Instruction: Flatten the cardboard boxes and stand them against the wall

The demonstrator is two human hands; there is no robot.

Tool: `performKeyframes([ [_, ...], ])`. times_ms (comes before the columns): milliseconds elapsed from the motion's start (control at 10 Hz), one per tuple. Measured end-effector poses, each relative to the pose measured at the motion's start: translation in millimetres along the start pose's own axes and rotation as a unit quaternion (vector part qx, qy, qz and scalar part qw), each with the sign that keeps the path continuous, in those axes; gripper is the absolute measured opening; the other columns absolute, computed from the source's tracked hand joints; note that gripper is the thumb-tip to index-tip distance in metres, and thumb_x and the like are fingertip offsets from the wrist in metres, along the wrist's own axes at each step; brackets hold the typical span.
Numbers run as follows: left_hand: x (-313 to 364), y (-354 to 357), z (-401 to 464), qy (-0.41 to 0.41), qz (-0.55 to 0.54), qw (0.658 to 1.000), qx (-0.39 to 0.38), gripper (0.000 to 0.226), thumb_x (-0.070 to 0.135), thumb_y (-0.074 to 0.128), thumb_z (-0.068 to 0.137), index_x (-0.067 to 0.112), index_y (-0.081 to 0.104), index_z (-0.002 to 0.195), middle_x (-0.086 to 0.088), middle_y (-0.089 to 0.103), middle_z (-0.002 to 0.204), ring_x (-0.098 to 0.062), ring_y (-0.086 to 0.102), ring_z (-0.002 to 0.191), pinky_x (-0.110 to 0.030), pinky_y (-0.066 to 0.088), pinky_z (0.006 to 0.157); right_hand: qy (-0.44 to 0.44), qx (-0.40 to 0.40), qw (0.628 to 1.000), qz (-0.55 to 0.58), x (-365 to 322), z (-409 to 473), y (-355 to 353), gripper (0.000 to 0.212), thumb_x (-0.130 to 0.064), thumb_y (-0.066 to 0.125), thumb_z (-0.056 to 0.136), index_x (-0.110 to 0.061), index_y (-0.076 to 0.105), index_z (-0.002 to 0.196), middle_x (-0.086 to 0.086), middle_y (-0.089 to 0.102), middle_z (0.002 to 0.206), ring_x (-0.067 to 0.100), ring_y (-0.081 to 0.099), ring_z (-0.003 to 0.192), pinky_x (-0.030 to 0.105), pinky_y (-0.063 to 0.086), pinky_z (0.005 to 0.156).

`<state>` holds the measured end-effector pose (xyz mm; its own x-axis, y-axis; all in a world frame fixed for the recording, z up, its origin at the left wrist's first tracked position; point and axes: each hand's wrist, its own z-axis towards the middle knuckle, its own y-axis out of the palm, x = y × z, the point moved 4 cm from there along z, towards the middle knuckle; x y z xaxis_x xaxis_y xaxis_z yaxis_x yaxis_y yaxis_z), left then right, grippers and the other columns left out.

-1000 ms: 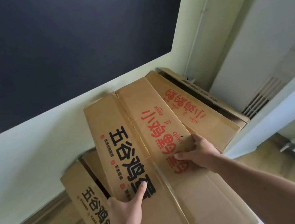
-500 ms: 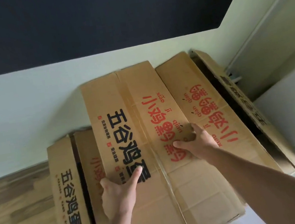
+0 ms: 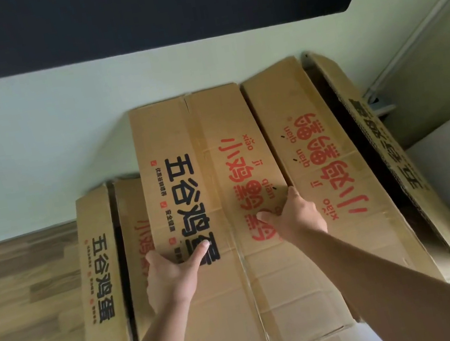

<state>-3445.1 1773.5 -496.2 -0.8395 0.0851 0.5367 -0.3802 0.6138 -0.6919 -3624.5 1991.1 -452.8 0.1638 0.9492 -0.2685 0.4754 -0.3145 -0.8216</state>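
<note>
Head view: both hands are on the front flattened box (image 3: 211, 202), the landmark here. It leans top edge toward the pale wall (image 3: 32, 144), print facing the camera.

Left hand (image 3: 173, 275) clamps the box's left edge: thumb on the printed face, fingers wrapped behind and out of sight. Right hand (image 3: 292, 218) does the same on the right edge, thumb flat on the red print, fingers curled round the side. Judgement: an edge grip on both sides gives control of tilt and lets the sheet be squared up against the stack without the panels folding at the taped centre crease.

Behind and to the right of the front box, a second flattened box (image 3: 337, 180) leans the same way, red print upside down. Further right again, a third flat box (image 3: 388, 147) stands near the corner, with a dark gap between it and the second.

Left of the front box and partly behind it, a lower box (image 3: 99, 267) stands on the wood floor (image 3: 14, 297); can't tell if it's fully flat, there's a dark slot between its panels.

Judgement: placing step, near done for this sheet. Stacking overlapped lets each sheet prop the next. Risk: base sliding out on the smooth floor.
</note>
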Motion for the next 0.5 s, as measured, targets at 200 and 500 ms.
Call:
performKeyframes([
  [200, 19, -9, -4, 0.026, 0.050, 0.998, -0.031, 0.101, 0.076, 0.079, 0.065, 0.007, 0.039, 0.127, -0.013, 0.064, 0.126, -0.038, 0.067, 0.107, -0.048, 0.059, 0.080, -0.051, 0.038, 0.990, -0.128, -17, -26, -9, 0.054, -0.055, 0.064, 0.096, -0.012, 0.062, 0.127, 0.008, 0.068, 0.111, 0.027, 0.066, 0.101, 0.041, 0.059, 0.086],
  [500, 27, -69, -71, 0.233, 0.104, 0.965, -0.060, 0.112, 0.076, 0.073, 0.073, 0.020, 0.028, 0.159, -0.004, 0.046, 0.156, -0.028, 0.050, 0.139, -0.049, 0.054, 0.100, -0.086, 0.057, 0.993, -0.060, -15, -136, -27, 0.054, -0.054, 0.068, 0.094, -0.018, 0.054, 0.131, 0.000, 0.063, 0.104, 0.020, 0.062, 0.091, 0.031, 0.051, 0.069],
])
